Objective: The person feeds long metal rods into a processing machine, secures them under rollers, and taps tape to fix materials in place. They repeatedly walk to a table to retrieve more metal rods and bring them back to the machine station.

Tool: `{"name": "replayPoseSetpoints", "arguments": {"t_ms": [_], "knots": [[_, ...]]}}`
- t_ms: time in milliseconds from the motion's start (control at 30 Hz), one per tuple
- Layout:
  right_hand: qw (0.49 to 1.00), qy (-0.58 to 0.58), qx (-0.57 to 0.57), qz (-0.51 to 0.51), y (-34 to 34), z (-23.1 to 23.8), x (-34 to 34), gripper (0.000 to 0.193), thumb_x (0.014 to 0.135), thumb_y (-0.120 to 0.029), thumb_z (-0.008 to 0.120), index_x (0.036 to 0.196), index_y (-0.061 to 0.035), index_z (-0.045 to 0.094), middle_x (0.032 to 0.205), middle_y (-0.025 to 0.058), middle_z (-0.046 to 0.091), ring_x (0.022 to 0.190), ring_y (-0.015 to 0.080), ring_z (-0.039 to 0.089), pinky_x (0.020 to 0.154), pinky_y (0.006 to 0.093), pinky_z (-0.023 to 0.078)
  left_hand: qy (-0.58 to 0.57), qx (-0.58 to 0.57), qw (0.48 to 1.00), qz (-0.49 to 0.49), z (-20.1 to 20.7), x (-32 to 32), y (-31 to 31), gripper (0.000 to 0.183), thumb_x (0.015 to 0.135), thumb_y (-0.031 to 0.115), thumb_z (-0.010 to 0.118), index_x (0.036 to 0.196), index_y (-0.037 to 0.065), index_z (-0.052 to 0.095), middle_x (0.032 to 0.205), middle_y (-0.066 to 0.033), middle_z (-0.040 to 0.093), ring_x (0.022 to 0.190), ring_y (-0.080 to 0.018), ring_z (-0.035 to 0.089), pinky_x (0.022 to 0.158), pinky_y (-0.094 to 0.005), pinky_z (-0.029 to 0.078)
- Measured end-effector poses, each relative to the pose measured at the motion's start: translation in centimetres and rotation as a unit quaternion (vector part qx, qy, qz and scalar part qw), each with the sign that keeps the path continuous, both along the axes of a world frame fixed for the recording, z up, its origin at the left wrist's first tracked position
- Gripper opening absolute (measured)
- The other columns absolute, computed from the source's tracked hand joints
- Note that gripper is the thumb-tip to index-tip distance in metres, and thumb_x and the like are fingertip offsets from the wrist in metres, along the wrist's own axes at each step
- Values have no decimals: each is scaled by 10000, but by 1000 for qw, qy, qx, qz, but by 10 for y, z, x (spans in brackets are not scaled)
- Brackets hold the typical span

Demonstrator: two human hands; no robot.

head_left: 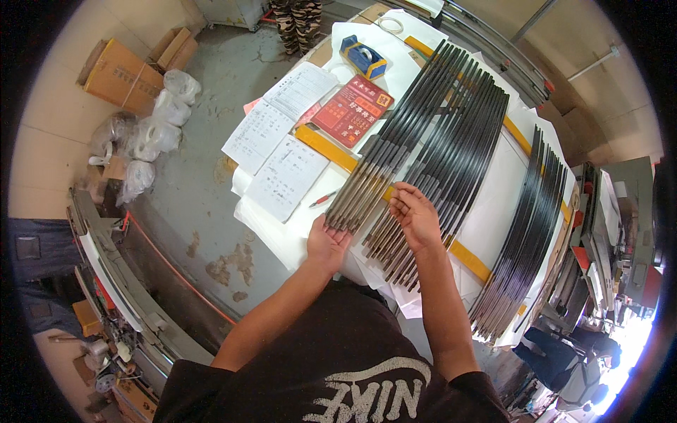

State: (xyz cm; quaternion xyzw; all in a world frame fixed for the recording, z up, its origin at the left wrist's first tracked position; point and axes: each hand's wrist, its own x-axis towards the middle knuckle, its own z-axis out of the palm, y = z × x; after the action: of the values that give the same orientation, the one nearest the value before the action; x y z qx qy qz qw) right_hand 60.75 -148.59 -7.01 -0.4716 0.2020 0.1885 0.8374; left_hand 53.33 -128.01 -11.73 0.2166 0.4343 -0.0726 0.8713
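Long, thin dark rods with paler, brownish near ends lie side by side in three groups on a paper-covered table. My left hand (pixel 328 244) is closed at the near ends of the left group of rods (pixel 400 130), its fingertips partly hidden by them. Over the near part of the middle group of rods (pixel 462 151), my right hand (pixel 417 215) is raised with its fingers curled in. Whether anything sits between those fingertips is too small to tell. The right group of rods (pixel 532 218) lies apart from both hands.
Yellow strips (pixel 326 148) run beneath the rods. To their left lie handwritten sheets (pixel 288 176), a red printed card (pixel 352 111), a pen (pixel 323 199) and a blue tape dispenser (pixel 363 58). Cartons (pixel 123 77) and plastic-wrapped bundles (pixel 151 137) stand by the wall. A person's camouflage-clad legs (pixel 296 25) show beyond.
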Motion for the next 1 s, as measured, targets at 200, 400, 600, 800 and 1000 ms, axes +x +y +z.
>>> {"name": "replayPoseSetpoints", "arguments": {"t_ms": [200,400,600,800,1000], "knots": [[1000,-8,9,-13,1,1,6,241,1029,-158,640,1252,-67,650,1048,13,722,944,126,687,879,289,541,-17,-6,999,-26,-3,-1,6,431,1071,373,468,1310,30,570,1284,-153,673,1216,-321,635,1156,-512,423],[999,-13,34,-24,-1,4,10,250,1050,-148,620,1273,-34,629,1043,20,718,943,112,691,875,270,569,-33,-5,999,-10,-13,-3,7,408,1074,338,437,1282,18,581,1248,-159,679,1167,-306,661,1080,-486,504],[998,-31,33,-53,-3,-18,20,345,1044,-144,628,1337,31,578,1206,121,691,1122,218,683,998,334,560,-3,-3,1000,-28,0,0,7,381,1073,288,427,1259,-11,570,1238,-181,672,1146,-311,669,1060,-489,536],[974,-76,105,-184,-6,-39,77,519,1028,-130,634,1455,109,464,1434,224,550,1353,311,554,1193,406,437,-10,-17,1000,-19,46,0,11,359,1064,257,453,1262,-25,556,1238,-203,668,1160,-328,664,1087,-492,525],[987,3,88,-135,-11,-32,184,424,1036,-229,623,1397,-12,577,1343,137,647,1207,308,632,1024,455,526,-18,-9,999,-29,88,8,12,325,1055,244,477,1222,-8,595,1196,-178,694,1125,-310,679,1073,-472,528]]}}
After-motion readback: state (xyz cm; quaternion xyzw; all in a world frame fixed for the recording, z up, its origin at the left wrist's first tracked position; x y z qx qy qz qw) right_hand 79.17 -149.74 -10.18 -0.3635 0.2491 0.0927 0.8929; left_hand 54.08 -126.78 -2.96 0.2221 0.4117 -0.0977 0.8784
